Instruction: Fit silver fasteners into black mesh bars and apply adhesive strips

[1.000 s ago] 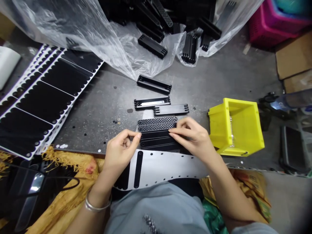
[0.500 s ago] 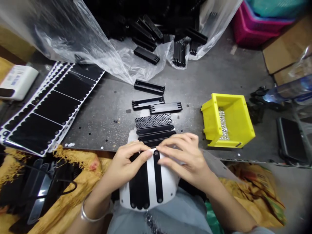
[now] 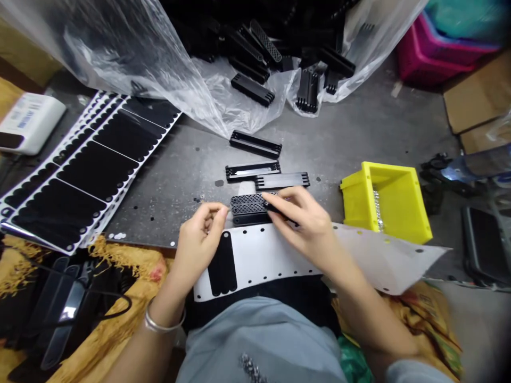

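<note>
A white backing sheet (image 3: 275, 255) lies across my lap and the table edge, with a few black adhesive strips (image 3: 223, 264) stuck at its left end. My left hand (image 3: 199, 239) is above that end, thumb and fingertips pinched together; whatever they hold, if anything, is hidden. My right hand (image 3: 307, 223) reaches over a row of narrow black plastic bars (image 3: 248, 207), two of them with a lattice pattern. Its thumb and fingers close on a dark narrow strip, mostly hidden by the hand.
Behind the row lie loose black plastic housings (image 3: 255, 144). A clear plastic bag (image 3: 191, 96) spills more black parts. Sheets of black strips (image 3: 91, 165) are stacked at left. A yellow bin (image 3: 407, 205) with small shiny pieces stands at right, near a phone (image 3: 483, 239).
The single black strip on the sheet's middle is gone from there. My hands have moved apart, the right one up over the bars. The sheet now stretches out to the right.
</note>
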`<state>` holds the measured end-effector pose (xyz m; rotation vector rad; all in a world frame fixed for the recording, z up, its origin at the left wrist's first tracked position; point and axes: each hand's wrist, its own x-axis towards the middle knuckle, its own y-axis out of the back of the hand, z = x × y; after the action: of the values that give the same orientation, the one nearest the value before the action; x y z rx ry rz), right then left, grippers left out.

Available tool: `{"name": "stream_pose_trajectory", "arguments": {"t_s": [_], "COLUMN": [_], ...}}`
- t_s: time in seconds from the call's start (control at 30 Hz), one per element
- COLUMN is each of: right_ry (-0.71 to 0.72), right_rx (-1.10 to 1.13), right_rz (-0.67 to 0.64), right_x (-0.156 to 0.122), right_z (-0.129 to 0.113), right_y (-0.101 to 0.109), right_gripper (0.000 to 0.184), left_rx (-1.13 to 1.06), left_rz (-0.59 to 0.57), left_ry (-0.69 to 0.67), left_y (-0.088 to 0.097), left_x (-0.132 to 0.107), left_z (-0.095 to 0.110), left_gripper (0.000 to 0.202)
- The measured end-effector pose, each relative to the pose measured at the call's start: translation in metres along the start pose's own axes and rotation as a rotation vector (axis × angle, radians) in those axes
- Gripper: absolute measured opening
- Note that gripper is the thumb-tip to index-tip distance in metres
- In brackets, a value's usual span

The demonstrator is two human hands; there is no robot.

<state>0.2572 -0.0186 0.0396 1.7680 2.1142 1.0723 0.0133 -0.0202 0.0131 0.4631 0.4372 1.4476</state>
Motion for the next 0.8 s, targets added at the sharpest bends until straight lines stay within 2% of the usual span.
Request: {"name": "stream_pose_trajectory", "arguments": {"t_s": [0.1, 0.2, 0.4, 0.57, 0.8], "right_ry": [0.206, 0.29, 0.258, 0.241, 0.254], "right_rx": [-0.215, -0.259, -0.19, -0.144, -0.22], "right_rz": [-0.091, -0.136, -0.197, -0.205, -0.211], "right_x": [0.022, 0.03, 0.032, 0.032, 0.033], "right_z": [0.008, 0.011, 0.01, 0.011, 0.009], "right_y": [-0.027, -0.038, -0.033, -0.03, -0.034], "right_gripper": [0.024, 0.017, 0.018, 0.018, 0.018], "left_rx": [0.001, -0.046, -0.171, -0.174, -0.118], "left_rz": [-0.003, -0.054, -0.079, -0.075, -0.075], "left_ry": [0.084, 0.093, 0.15, 0.167, 0.192], "left_y": [-0.002, -0.004, -0.008, -0.008, -0.01], "left_x": [0.009, 0.012, 0.013, 0.016, 0.018], "left_z": [-0.007, -0.012, -0.013, -0.01, -0.011], "left_gripper": [0.022, 0.023, 0.025, 0.025, 0.024]}}
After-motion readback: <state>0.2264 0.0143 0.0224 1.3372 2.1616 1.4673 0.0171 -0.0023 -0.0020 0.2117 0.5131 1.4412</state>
